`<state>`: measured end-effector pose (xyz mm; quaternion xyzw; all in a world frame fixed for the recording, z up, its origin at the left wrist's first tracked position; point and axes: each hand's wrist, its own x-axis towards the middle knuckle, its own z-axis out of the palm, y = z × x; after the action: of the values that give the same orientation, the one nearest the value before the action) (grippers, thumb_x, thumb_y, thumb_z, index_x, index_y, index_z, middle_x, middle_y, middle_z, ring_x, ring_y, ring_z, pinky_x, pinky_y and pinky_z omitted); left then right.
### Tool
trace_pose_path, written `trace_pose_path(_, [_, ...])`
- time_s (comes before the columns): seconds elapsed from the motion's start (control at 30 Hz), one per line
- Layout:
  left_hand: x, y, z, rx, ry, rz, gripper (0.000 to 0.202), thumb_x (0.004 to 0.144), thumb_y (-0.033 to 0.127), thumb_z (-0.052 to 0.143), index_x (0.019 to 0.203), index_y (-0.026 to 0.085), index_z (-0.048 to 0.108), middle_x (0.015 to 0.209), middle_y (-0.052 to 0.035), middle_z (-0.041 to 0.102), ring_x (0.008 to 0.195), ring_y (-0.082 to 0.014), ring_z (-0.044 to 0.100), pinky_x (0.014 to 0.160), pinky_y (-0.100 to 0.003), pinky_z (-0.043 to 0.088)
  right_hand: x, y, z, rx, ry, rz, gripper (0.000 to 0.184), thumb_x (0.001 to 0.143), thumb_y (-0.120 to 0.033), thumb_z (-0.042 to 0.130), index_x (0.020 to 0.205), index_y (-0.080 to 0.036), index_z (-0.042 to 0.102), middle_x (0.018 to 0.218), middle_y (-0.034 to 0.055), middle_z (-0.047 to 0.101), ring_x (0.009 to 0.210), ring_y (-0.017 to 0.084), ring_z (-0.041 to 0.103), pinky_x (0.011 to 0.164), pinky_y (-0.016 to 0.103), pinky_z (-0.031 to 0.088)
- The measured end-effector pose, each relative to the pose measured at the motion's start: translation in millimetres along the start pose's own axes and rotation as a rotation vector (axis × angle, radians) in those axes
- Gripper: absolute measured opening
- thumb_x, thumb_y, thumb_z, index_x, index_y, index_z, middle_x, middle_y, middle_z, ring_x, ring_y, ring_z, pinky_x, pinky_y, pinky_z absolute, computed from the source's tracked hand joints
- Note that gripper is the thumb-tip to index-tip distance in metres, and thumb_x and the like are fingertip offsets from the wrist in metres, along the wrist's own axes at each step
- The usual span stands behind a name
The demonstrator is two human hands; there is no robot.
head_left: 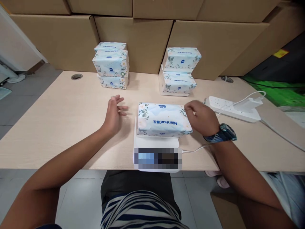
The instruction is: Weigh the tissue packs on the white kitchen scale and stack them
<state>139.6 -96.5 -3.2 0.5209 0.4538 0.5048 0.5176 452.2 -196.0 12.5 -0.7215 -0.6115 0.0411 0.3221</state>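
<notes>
A tissue pack (164, 119) with a pale blue floral print lies on a white scale (157, 142) at the table's front edge. My right hand (202, 117) is at the pack's right end, fingers curled against its upper corner; the fingertips are partly hidden. To the left of the pack, my left hand (113, 115) is held apart from it, fingers spread and holding nothing. The scale's display is blurred out. Behind, more tissue packs are piled in a left stack (111, 65) and a right stack (179, 71).
A white power strip (233, 109) with a plugged-in charger and cables lies at the right. A thin white cable (194, 150) runs from the scale under my right wrist. Large cardboard boxes (133, 47) wall off the table's back. Part of another person's clothing (283, 194) shows at lower right.
</notes>
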Motion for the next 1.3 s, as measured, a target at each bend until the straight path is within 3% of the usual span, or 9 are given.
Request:
trace_pose_path(0.13, [-29,23,-1.0,-0.082,0.000,0.064,0.077,0.101,0.086,0.025,0.147,0.032,0.055,0.170,-0.0102,0.046,0.155,-0.0308,0.051,0.115,-0.045,0.056,-25,-12,-20,0.722,0.072,0.295,0.049,0.104,-0.054,0.034,0.142,-0.034,0.059,0.150,0.0132,0.066,0.135,0.031,0.066,0.100,0.054,0.061])
trace_pose_path(0.27, [-85,20,5.5,-0.089,-0.185,-0.028,0.078,0.102,0.083,0.026,0.168,0.042,0.034,0.186,0.0035,0.018,0.174,-0.0271,0.011,0.139,-0.046,0.026,-84,-37,-11,0.844,0.235,0.427,0.063,0.104,-0.064,0.030,0.160,-0.040,0.047,0.167,0.0090,0.050,0.158,0.029,0.047,0.118,0.061,0.054])
trace_pose_path(0.43, [-123,25,5.0,-0.118,-0.388,0.059,0.086,0.103,0.075,0.044,0.175,0.042,0.010,0.184,0.0009,0.026,0.171,-0.0294,0.023,0.138,-0.047,0.032,-102,-108,8,0.900,-0.087,0.278,0.083,0.101,-0.069,0.053,0.173,-0.038,0.024,0.179,0.0043,0.037,0.166,0.031,0.033,0.133,0.063,0.034])
trace_pose_path(0.63, [-41,66,-59.8,-0.154,-0.148,0.374,0.084,0.100,0.086,0.032,0.163,0.033,0.047,0.177,-0.0022,0.042,0.169,-0.0305,0.028,0.138,-0.044,0.030,-11,-186,29,0.665,-0.329,-0.130,0.098,0.103,-0.065,0.053,0.177,-0.022,0.004,0.185,0.0124,0.014,0.171,0.032,0.021,0.138,0.056,0.020])
trace_pose_path(0.7, [-3,59,-82.6,-0.118,-0.130,0.251,0.089,0.098,0.088,0.026,0.158,0.029,0.053,0.171,-0.0068,0.051,0.168,-0.0312,0.032,0.135,-0.045,0.034,20,-198,58,0.424,-0.320,-0.209,0.096,0.106,-0.051,0.054,0.176,-0.013,0.000,0.185,0.0194,0.006,0.172,0.032,0.014,0.138,0.056,0.021])
trace_pose_path(0.77, [26,43,-100.7,-0.046,-0.072,-0.091,0.087,0.099,0.087,0.025,0.153,0.028,0.057,0.167,-0.0087,0.056,0.166,-0.0292,0.036,0.134,-0.044,0.036,46,-205,88,0.041,-0.293,-0.362,0.086,0.104,-0.035,0.059,0.174,-0.009,0.018,0.184,0.0236,0.004,0.172,0.039,0.005,0.136,0.065,0.015])
trace_pose_path(0.83, [44,27,-112.8,-0.009,-0.012,-0.186,0.085,0.099,0.085,0.032,0.154,0.023,0.054,0.170,-0.0145,0.051,0.167,-0.0310,0.035,0.132,-0.048,0.037,66,-209,112,-0.258,-0.333,-0.533,0.072,0.101,-0.024,0.062,0.167,-0.009,0.037,0.182,0.0256,0.018,0.170,0.043,0.014,0.134,0.068,0.019])
trace_pose_path(1.0, [59,1,-124.0,0.017,-0.036,-0.151,0.082,0.104,0.077,0.033,0.154,0.016,0.054,0.174,-0.0208,0.044,0.164,-0.0324,0.040,0.130,-0.044,0.040,96,-227,142,-0.389,-0.396,-0.603,0.057,0.102,-0.025,0.060,0.156,-0.008,0.051,0.162,0.0265,0.054,0.147,0.037,0.056,0.119,0.049,0.048])
trace_pose_path(1.3, [61,-18,-136.3,-0.033,0.003,-0.009,0.070,0.103,0.076,0.041,0.144,0.025,0.064,0.167,-0.0097,0.056,0.162,-0.0317,0.042,0.131,-0.047,0.035,111,-254,166,-0.452,-0.421,-0.646,0.059,0.107,-0.028,0.055,0.162,-0.010,0.042,0.171,0.0220,0.045,0.157,0.032,0.046,0.125,0.042,0.042])
